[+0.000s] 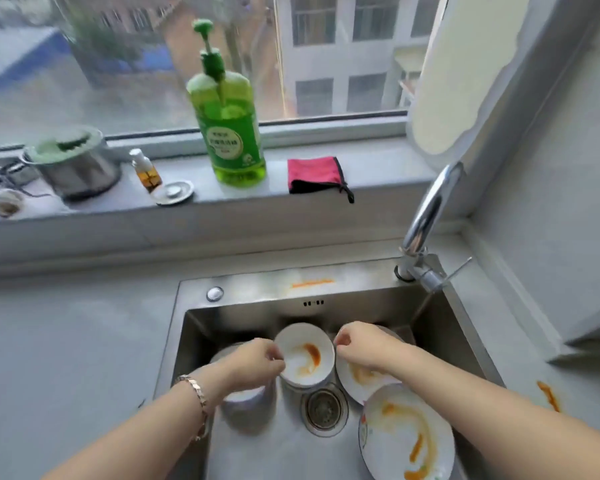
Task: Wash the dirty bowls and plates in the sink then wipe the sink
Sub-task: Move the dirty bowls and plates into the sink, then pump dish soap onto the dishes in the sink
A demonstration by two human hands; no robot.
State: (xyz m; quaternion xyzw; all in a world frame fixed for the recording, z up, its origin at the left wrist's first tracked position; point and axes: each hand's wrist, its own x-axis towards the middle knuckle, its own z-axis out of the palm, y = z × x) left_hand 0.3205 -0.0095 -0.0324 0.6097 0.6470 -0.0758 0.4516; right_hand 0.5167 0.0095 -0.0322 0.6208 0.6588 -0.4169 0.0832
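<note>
Bowl, white glazed ceramic, round, smeared orange inside; stands in the middle of the sink, just behind the perforated drain strainer. We reach in with both forearms angled inward: left hand, a linked metal bracelet at its wrist, pinches the left rim; right hand pinches the right rim. Two flat white plates, orange-streaked, overlap at right; sink of brushed steel, square-cornered
</note>
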